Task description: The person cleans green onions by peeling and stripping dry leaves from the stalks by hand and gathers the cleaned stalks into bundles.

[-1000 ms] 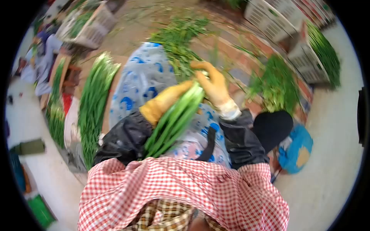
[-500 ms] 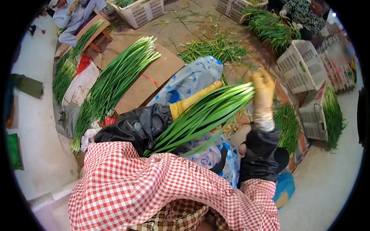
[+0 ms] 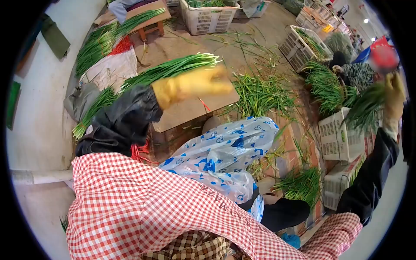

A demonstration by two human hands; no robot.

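My left hand [image 3: 190, 88], in a yellow glove and blurred by motion, reaches over a flat brown board [image 3: 190, 110] with its fingers stretched out and nothing visible in them. Beneath and behind it, a bundle of chives [image 3: 169, 69] lies with its pale ends to the right. At the far right my right hand [image 3: 393, 97], also gloved, is raised with its fingers closed on a bunch of chives [image 3: 367, 108]. That bunch is blurred and hangs leaves-down above a white crate [image 3: 333, 139]. A clear plastic sheet with blue prints [image 3: 216, 145] covers my lap.
Loose chives [image 3: 260, 93] are heaped on the floor ahead. More lie on the low wooden stool [image 3: 149, 18] and beside red ties [image 3: 122, 45] at the left. White crates [image 3: 210, 21] stand at the back. Another person [image 3: 357, 76] is near a chive pile at the right.
My right hand has swung far right with the chives, out of my left hand's reach. My left hand has moved left over the board. The view has shifted, and my lap sheet shows more.
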